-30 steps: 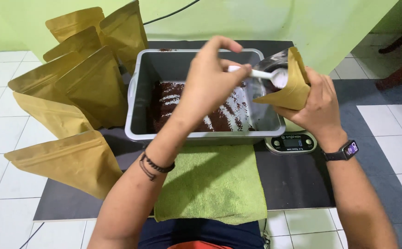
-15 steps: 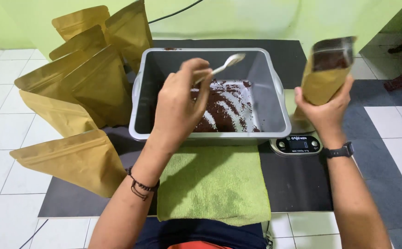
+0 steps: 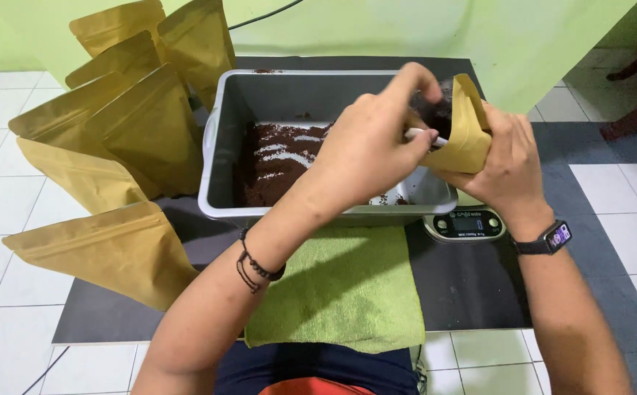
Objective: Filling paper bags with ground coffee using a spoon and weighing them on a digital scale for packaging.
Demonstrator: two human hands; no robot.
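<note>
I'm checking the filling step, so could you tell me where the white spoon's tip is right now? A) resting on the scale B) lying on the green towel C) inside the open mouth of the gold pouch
C: the left hand points the white spoon into the open gold pouch gripped by the right hand.

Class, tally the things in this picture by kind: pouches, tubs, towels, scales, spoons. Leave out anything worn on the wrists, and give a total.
Gold pouches: 8 (7 piled at the left, 1 in the right hand)
Grey tub: 1
Green towel: 1
Digital scale: 1
White spoon: 1 (in the left hand)
Total: 12
</note>
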